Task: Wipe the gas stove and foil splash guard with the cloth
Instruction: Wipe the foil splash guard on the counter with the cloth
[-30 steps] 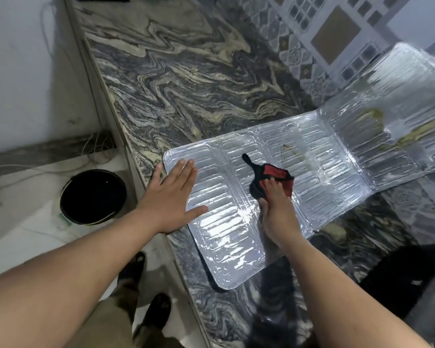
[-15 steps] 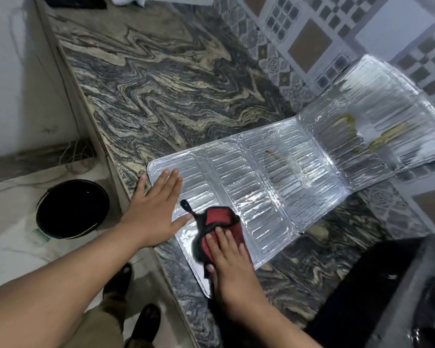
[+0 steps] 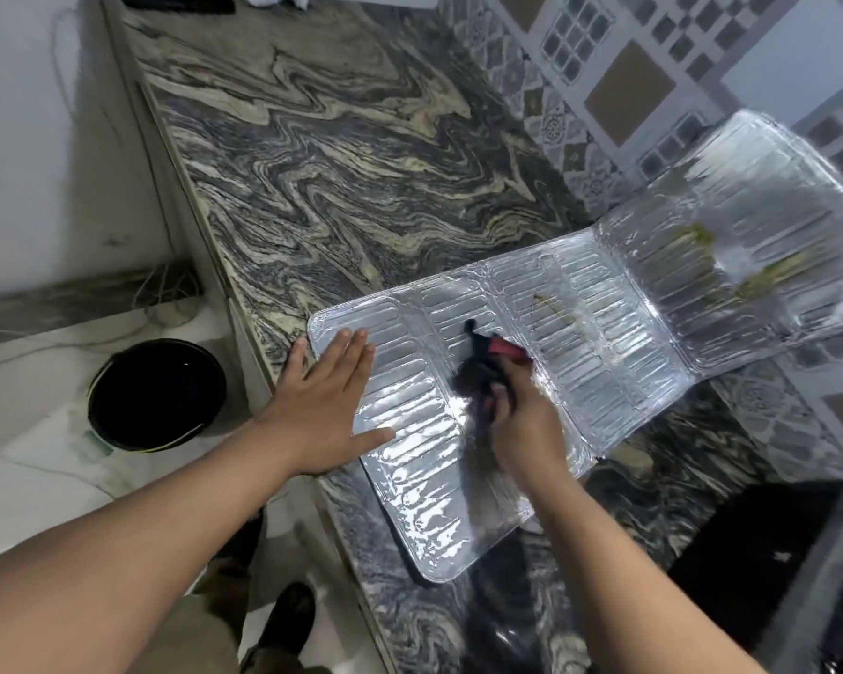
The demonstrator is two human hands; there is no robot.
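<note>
A silver foil splash guard (image 3: 599, 333) lies unfolded on the marble counter, its far right panel leaning up against the tiled wall and streaked with yellow-green stains. My left hand (image 3: 324, 406) lies flat with fingers spread on the guard's near left panel. A red and black cloth (image 3: 487, 362) is pressed onto the foil's middle by my right hand (image 3: 521, 425), which is blurred. Part of the black gas stove (image 3: 770, 552) shows at the bottom right corner.
The grey swirled marble counter (image 3: 337, 153) stretches away to the top left. A black bucket (image 3: 157, 394) stands on the floor to the left of the counter edge. My feet in dark shoes (image 3: 283, 620) are below. The patterned tile wall (image 3: 629, 80) rises at the right.
My right hand has slid the cloth from the foil's near edge back up toward the middle panel. My left hand has stayed flat on the left panel.
</note>
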